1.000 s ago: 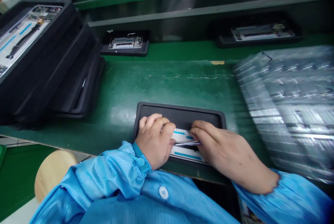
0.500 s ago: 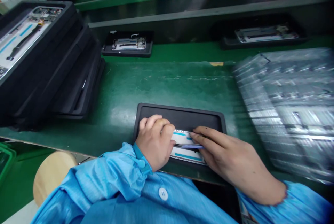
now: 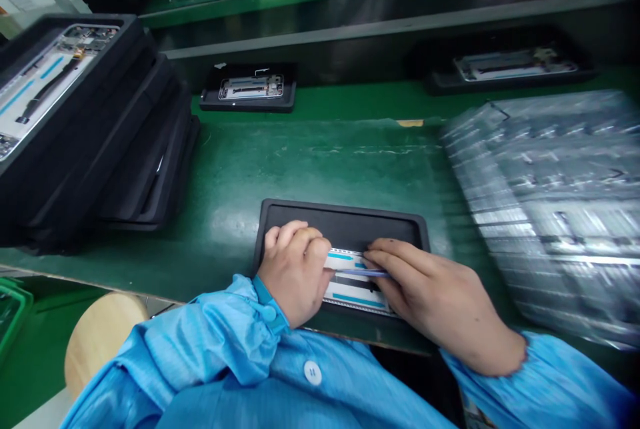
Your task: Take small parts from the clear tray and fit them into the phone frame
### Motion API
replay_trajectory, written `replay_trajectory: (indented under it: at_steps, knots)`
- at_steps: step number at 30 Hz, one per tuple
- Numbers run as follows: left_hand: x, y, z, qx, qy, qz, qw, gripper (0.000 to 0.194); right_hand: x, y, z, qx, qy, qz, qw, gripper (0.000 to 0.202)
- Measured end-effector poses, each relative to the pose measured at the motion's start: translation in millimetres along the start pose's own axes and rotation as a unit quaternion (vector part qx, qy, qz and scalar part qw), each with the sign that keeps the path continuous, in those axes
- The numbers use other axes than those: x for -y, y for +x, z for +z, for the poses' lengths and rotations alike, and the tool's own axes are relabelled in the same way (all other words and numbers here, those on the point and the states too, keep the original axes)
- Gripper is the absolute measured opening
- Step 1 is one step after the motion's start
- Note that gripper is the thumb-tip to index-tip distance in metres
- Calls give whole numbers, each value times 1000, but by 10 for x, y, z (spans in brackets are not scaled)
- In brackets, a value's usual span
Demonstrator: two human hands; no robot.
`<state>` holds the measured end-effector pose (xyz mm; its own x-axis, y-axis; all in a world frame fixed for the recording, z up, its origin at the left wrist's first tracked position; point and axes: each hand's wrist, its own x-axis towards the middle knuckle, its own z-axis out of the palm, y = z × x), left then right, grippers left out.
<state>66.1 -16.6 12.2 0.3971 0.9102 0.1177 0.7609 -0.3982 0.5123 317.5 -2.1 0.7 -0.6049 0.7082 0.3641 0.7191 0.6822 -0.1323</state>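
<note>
A phone frame (image 3: 344,259) with a white face, blue adhesive strips and a dark flex cable lies in a black foam tray (image 3: 345,218) at the bench's front edge. My left hand (image 3: 296,274) is curled over the frame's left end, holding it. In my right hand (image 3: 425,285), the fingers pinch a slim purple tool (image 3: 371,273), whose exact kind I cannot make out. Its tapered tip points left across the middle of the frame, close to my left thumb. My right fingers cover the frame's right end.
Stacked black trays (image 3: 135,122) stand at left, the top one holding a phone frame (image 3: 55,79). Clear plastic trays (image 3: 565,215) are piled at right. Two more black trays (image 3: 247,107) (image 3: 515,85) with phone frames sit behind. A round wooden stool (image 3: 103,339) is below left.
The purple tool has tilted and shifted slightly up on the frame, showing more of the dark cable. My right hand has moved a little left and up. My left hand keeps its hold.
</note>
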Motion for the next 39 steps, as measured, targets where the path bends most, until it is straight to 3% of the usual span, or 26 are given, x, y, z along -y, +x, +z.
replay_trajectory:
  at_steps: [6,10,15,21,28,32,39]
  knots:
    - [-2,2,1,0,4,-3,1000,24,-41,104,-40,39,28,1,999,19]
    - [1,9,0,-2,6,3,1000,25,-170,264,-63,97,137,52,984,20]
    - [9,17,0,8,-2,-5,1000,25,-316,526,-80,199,245,128,940,18]
    - [1,20,-12,8,-11,-13,1000,24,-321,660,-121,246,221,208,921,12]
    - [-1,22,-18,9,-6,-14,1000,24,-361,634,-157,248,239,164,925,20]
    - [6,20,-12,9,4,-13,1000,24,-317,819,-187,299,182,146,925,14]
    - [6,17,-19,7,-4,-22,1000,23,-300,1111,-213,369,91,43,924,8]
